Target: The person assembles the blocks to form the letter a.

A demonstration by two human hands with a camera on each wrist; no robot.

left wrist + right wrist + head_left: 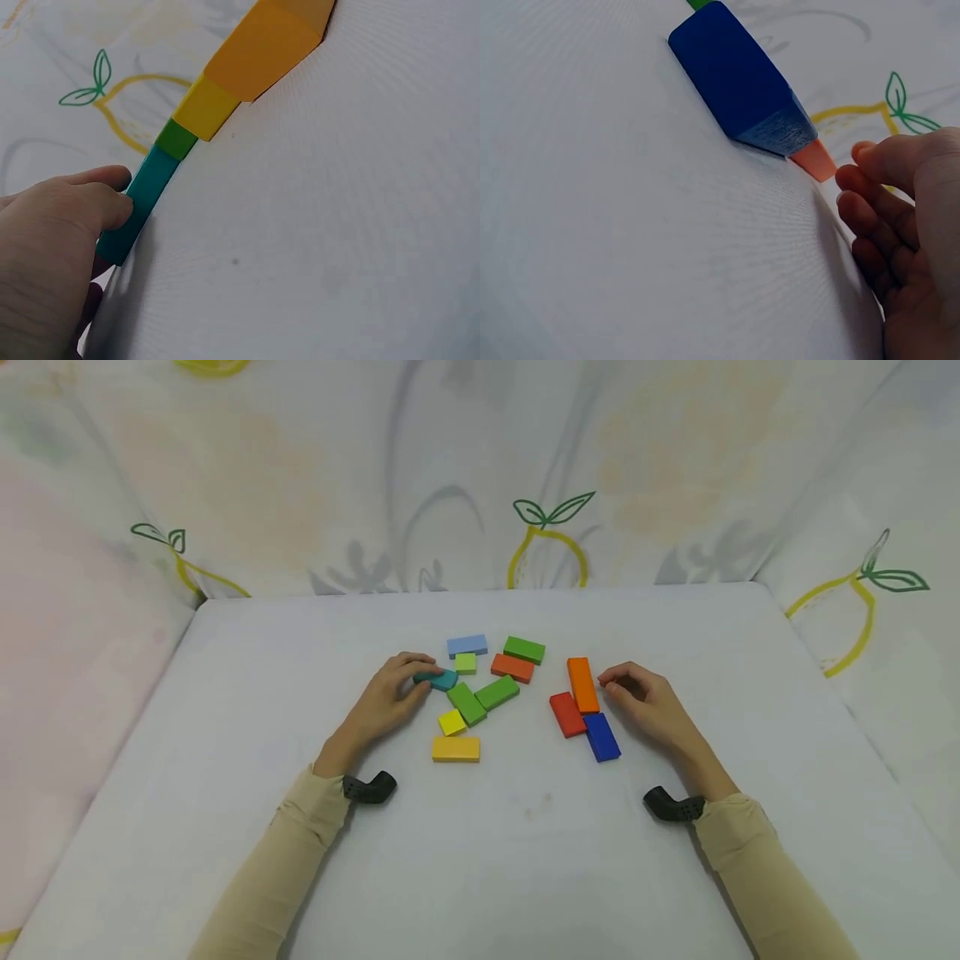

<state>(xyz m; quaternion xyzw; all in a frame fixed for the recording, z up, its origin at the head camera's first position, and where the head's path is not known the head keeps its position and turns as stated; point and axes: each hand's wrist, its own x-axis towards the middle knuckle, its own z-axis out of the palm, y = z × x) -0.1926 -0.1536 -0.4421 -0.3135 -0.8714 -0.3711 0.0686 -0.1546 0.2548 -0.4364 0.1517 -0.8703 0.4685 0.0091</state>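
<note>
My left hand pinches a teal block between thumb and fingers, at the left side of a loose group of coloured blocks. In the left wrist view the teal block lies flat on the table, the thumb along its near side. Just right of an orange block is my right hand, its fingers loosely curled with nothing seen between them. A red block and a blue block lie against or close by the orange one. In the right wrist view the blue block partly hides the orange block.
Near the teal block lie a light green cube, a light blue block, green blocks, a red-orange block, a yellow cube and a yellow-orange block. A white cloth covers the table; patterned fabric hangs behind.
</note>
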